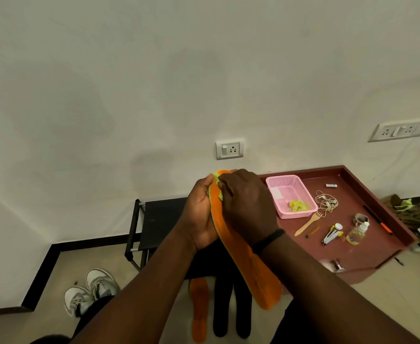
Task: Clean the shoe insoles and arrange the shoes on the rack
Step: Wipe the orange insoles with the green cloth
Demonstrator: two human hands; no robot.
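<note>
- Head view, nearest: below my wrists, an orange insole on the floor lies flat beside two dark insoles, all apart from my hands.
- To the left of my left forearm, a pair of grey sneakers stands on the floor.
- My left hand is curled round the toe half of the held orange insole, palm behind it; its heel end hangs free beneath my right forearm.
- My right hand pinches a yellow-green cloth against the insole near its toe.
- Judged handling: light, thin and floppy; it bends under rubbing, so it is best backed with the palm directly behind the wiped patch.
- Beyond my hands, the black rack; right of my right hand, a pink basket on a maroon table.
</note>
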